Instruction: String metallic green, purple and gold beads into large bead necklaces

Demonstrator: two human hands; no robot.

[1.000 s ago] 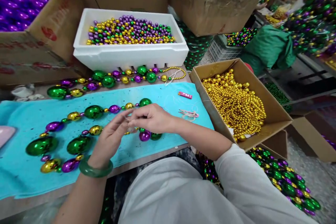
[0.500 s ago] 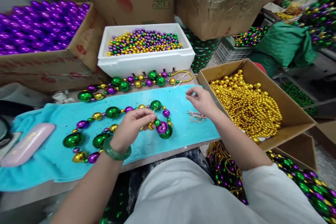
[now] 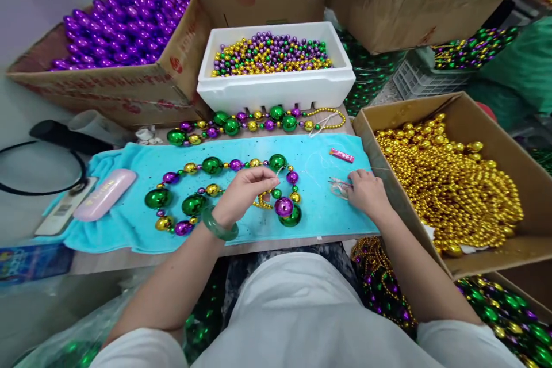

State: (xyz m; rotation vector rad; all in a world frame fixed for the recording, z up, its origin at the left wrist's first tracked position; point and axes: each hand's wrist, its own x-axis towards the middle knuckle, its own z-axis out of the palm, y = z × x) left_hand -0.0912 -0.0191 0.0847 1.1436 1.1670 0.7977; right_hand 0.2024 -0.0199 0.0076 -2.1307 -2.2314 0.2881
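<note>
My left hand (image 3: pixel 252 190), with a green bangle at the wrist, pinches a thin pale string and the end of a bead strand above the blue towel (image 3: pixel 319 213). The large bead strand (image 3: pixel 212 165) of green, purple and gold balls curves around and beneath that hand. My right hand (image 3: pixel 366 191) rests low over the towel's right part, its fingertips at a small bundle of strings and a scissors-like tool (image 3: pixel 340 186); what its fingers grip is too small to make out. Just beyond lies a pink wrapped stick (image 3: pixel 341 155).
Behind the towel lie a finished-looking bead strand (image 3: pixel 232 126) and a white foam box (image 3: pixel 276 89) of small beads. A carton of gold beads (image 3: pixel 495 259) stands right, a carton of purple beads (image 3: pixel 107 89) left. A pink case (image 3: pixel 104 195) sits at left.
My right hand has come down onto the string bundle. The left still pinches the string. The camera view has shifted left, and the pink stick now shows.
</note>
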